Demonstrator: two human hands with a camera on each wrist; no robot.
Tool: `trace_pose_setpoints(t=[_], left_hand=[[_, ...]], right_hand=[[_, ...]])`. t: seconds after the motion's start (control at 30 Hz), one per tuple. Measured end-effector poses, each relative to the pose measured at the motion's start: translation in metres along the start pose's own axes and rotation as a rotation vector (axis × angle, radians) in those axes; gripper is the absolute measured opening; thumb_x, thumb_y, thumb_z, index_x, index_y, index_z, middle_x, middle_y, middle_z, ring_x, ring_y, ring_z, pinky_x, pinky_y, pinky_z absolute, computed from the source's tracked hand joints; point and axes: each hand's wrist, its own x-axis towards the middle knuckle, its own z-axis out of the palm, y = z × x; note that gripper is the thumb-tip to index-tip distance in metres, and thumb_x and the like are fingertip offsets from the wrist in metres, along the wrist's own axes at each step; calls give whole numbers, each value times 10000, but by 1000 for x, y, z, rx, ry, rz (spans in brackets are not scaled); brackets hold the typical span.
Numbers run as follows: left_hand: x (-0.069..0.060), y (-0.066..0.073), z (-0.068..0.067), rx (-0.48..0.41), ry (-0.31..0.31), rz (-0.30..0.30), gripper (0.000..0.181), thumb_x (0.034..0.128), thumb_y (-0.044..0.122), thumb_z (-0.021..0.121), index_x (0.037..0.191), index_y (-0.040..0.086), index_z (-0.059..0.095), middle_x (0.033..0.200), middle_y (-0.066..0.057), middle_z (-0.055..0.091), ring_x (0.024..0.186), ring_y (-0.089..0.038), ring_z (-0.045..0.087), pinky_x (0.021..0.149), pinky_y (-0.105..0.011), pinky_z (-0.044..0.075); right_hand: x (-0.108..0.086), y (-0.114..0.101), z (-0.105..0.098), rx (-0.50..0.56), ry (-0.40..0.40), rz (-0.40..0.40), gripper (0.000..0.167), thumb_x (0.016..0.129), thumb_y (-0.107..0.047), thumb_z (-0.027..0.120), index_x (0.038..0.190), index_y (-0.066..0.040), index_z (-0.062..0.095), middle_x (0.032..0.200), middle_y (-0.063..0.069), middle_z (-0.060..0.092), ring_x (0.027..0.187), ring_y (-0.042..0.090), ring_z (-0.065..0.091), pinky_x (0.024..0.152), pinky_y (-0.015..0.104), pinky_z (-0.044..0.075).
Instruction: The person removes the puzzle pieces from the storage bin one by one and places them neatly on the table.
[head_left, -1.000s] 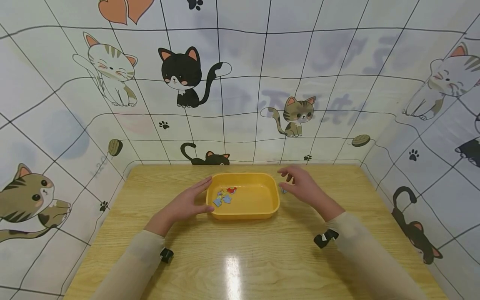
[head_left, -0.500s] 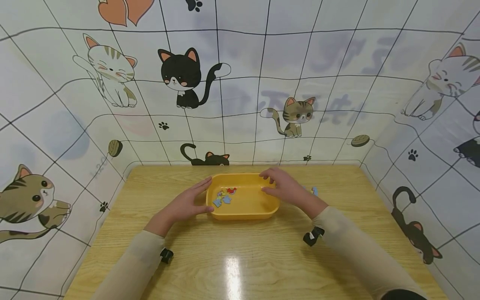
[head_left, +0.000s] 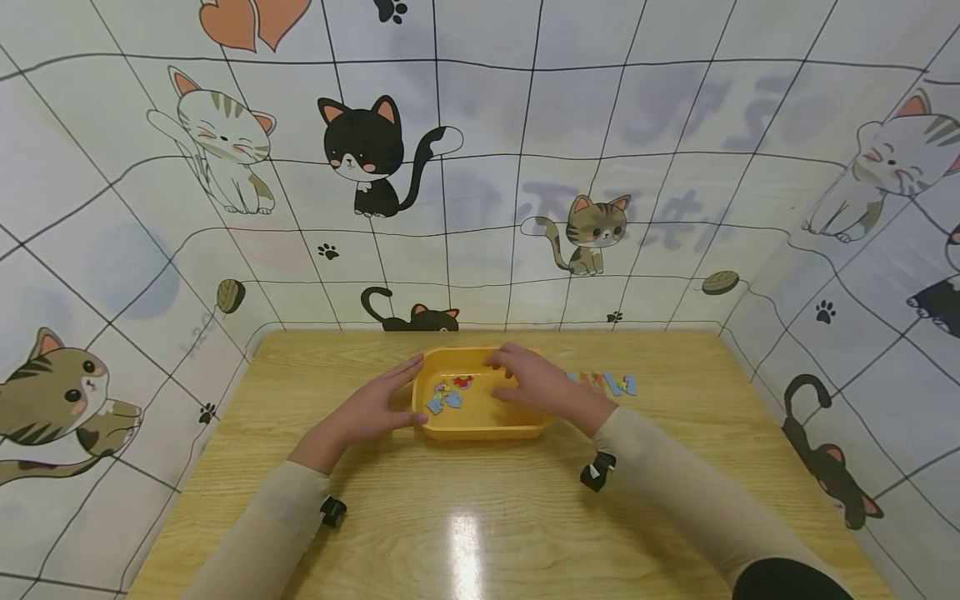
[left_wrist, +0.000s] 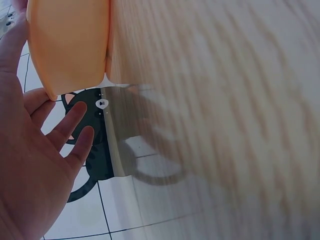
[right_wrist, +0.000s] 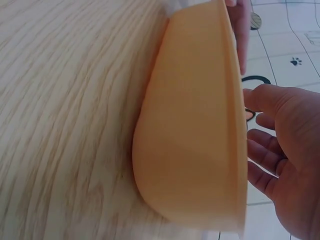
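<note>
A yellow plastic tray (head_left: 483, 433) stands on the wooden table. Small flat cut-out pieces (head_left: 453, 400), light blue, yellow and red, lie at its left end. My left hand (head_left: 371, 408) spans that end with its fingers fairly straight, the thumb at the near corner and the fingertips at the far one. Over the right part of the tray hovers my right hand (head_left: 536, 385), fingers loosely bent, with nothing seen between them. In the right wrist view its fingers (right_wrist: 272, 100) show beyond the tray's rim. More flat pieces (head_left: 618, 385), blue and orange, lie right of the tray, partly behind my right hand.
The wooden table (head_left: 360, 533) meets a cat-printed wall covering (head_left: 487, 192) at the back and both sides. A dark wrist camera (head_left: 597, 472) sits at my right sleeve, another dark camera (head_left: 333, 511) at the left.
My right hand has moved left, from beside the tray to over its inside, uncovering the row of pieces on the table. My left hand and the tray have stayed put.
</note>
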Motion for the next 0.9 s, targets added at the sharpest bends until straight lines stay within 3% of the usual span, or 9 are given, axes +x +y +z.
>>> trace_pose_setpoints(t=[0.2,0.37,0.9], left_hand=[[0,0,1,5,1,-1,1046,949,580,840,1758,158,329,1844,57,202,1680,-316,233,1319,-628,256],[0,-1,1,-2,1,-1,1039,955,578,836,1759,160,327,1844,49,205,1680,-315,230,1319,-628,258],[1,-3,0,-8,-5,2,1017,969,518,849,1763,170,317,1844,35,212,1679,-307,233,1321,-621,258]], right_hand=[[12,-6,14,-25,-42,-5,494,1039,-220,806,1468,-28,656,1394,136,645,1179,332,679,992,461,597],[19,-11,22,25,-75,8,483,1041,-215,805,1467,-38,663,1415,152,653,1244,354,665,1049,483,572],[43,-15,50,-14,-111,-6,437,1002,-226,809,1399,-61,724,1313,44,703,1067,148,638,999,347,575]])
